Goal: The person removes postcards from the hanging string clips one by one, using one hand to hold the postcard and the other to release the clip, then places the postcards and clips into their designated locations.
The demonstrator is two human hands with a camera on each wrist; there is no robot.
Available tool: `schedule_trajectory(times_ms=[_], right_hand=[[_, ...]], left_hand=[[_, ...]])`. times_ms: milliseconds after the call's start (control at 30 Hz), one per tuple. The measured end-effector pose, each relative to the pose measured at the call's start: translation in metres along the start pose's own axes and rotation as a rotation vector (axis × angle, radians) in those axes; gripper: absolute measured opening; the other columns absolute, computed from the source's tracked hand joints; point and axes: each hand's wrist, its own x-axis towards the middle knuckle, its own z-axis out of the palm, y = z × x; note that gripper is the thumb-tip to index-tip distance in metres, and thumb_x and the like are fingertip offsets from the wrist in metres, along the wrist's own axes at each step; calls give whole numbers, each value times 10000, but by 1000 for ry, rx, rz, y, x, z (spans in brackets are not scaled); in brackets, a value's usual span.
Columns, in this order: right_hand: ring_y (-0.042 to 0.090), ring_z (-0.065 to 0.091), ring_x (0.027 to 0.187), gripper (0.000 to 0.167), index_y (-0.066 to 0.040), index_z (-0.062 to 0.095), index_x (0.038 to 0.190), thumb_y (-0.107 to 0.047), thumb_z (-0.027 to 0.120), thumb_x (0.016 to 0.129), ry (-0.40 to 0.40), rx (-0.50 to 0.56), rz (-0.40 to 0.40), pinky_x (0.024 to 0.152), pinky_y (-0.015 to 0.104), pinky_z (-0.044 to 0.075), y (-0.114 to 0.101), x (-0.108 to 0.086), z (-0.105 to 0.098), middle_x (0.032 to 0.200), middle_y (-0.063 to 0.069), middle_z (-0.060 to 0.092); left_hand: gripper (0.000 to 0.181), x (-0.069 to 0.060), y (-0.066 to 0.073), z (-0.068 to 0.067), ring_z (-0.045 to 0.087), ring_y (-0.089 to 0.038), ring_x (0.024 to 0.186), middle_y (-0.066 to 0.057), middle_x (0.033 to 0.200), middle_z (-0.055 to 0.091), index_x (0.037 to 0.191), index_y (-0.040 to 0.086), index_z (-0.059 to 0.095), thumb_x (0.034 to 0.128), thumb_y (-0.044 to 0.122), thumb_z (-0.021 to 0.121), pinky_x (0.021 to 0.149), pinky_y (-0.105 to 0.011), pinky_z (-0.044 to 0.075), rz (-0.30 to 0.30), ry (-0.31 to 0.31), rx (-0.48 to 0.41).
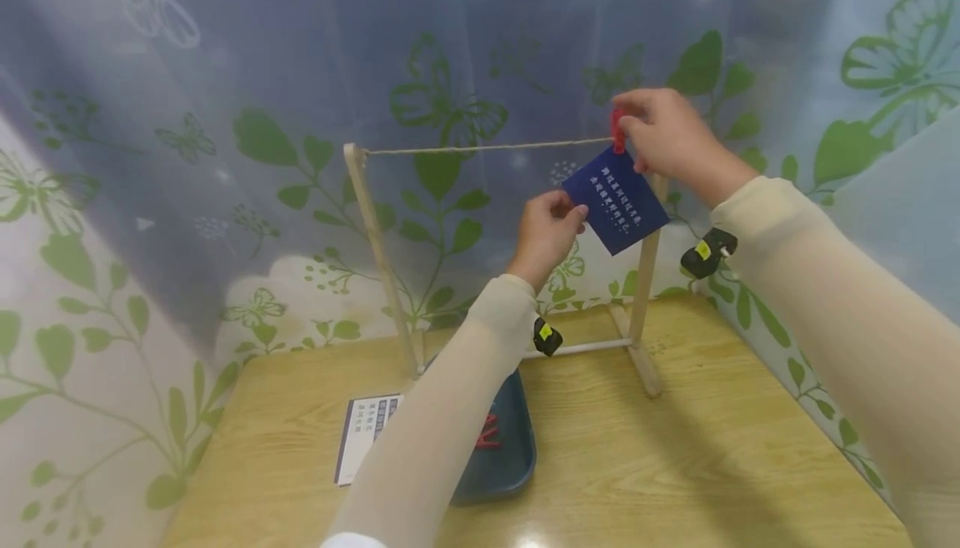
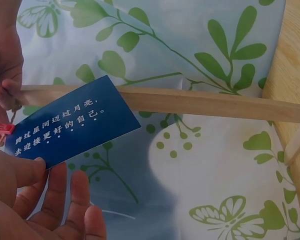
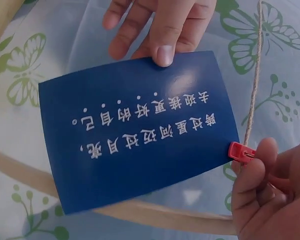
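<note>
A dark blue card with white Chinese writing hangs at the right end of a rope strung across a wooden frame. My right hand pinches a red clothespin at the card's upper corner, where it meets the rope. In the right wrist view the red clothespin sits over the card's corner beside the rope. With thumb and fingers my left hand pinches the card's left edge; the left wrist view shows its thumb on the blue card.
On the wooden table a dark tray holds red clothespins, partly behind my left forearm. A white printed card lies left of the tray. Behind the frame hangs a curtain with leaves and butterflies.
</note>
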Motion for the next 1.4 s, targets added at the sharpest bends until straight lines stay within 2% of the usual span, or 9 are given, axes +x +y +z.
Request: schedule_trajectory(times_ms=[267, 367, 500, 733, 900, 1000, 1167, 1300, 1400], right_hand=[[136, 607, 712, 495, -171, 487, 1647, -293, 462, 1168, 58, 69, 49, 591, 289, 511, 5, -1, -4, 1545, 97, 642], [171, 718, 1131, 486, -169, 515, 1630, -300, 501, 1162, 67, 110, 72, 935, 323, 605, 6, -4, -4, 1607, 68, 599], [224, 533, 1523, 471, -159, 549, 1601, -296, 549, 1150, 89, 179, 76, 1345, 455, 304, 5, -6, -5, 1614, 33, 584], [209, 628, 1434, 430, -180, 617, 1545, -281, 610, 1127, 152, 234, 73, 1359, 435, 273, 5, -4, -5, 1523, 2, 664], [216, 656, 1402, 424, -190, 631, 1535, -278, 624, 1120, 185, 270, 62, 1305, 374, 371, 5, -5, -6, 1439, 8, 729], [190, 651, 1403, 415, -184, 641, 1527, -258, 623, 1119, 206, 310, 46, 1100, 245, 495, 6, -5, -6, 1436, 6, 732], [128, 640, 1388, 403, -173, 653, 1512, -228, 628, 1114, 258, 376, 22, 809, 187, 482, 4, -7, -6, 1504, 22, 677], [121, 655, 1374, 388, -161, 672, 1489, -207, 647, 1104, 285, 428, 12, 961, 156, 532, 2, -7, -6, 1488, 18, 690], [101, 664, 1360, 377, -151, 686, 1471, -190, 656, 1098, 300, 435, 4, 925, 156, 525, 2, -8, -7, 1449, 10, 718]], left_hand=[[152, 3, 0, 7, 773, -178, 891, -62, 1011, 768, 947, 66, 688, 1055, 165, 727, 729, -263, 596, -18, -9, -9], [148, 3, -1, 8, 773, -179, 896, -63, 1014, 766, 948, 68, 682, 1056, 159, 726, 729, -248, 590, -27, -14, -18], [159, 3, 0, 7, 773, -191, 893, -84, 1006, 766, 935, 53, 685, 1059, 147, 717, 729, -255, 597, -6, -10, -21], [161, 2, 1, 4, 755, -165, 864, -77, 984, 773, 927, 59, 701, 1057, 152, 719, 727, -250, 590, 0, -13, -1], [147, 2, -3, 4, 748, -154, 850, -79, 977, 774, 936, 52, 707, 1054, 140, 722, 738, -245, 606, -7, -9, -11], [136, 1, -5, 3, 751, -150, 862, -79, 986, 769, 950, 46, 708, 1053, 133, 726, 764, -240, 625, -18, -8, -28], [111, -2, -6, 2, 756, -157, 883, -78, 1014, 768, 1006, 37, 717, 1054, 137, 727, 782, -252, 637, -47, -14, -33], [110, -3, -7, 1, 762, -173, 878, -93, 1021, 772, 1013, 25, 722, 1050, 129, 729, 777, -258, 637, -50, -7, -29], [113, -3, -8, 1, 761, -180, 882, -89, 1017, 773, 1010, 27, 724, 1052, 132, 727, 774, -261, 633, -51, -6, -24]])
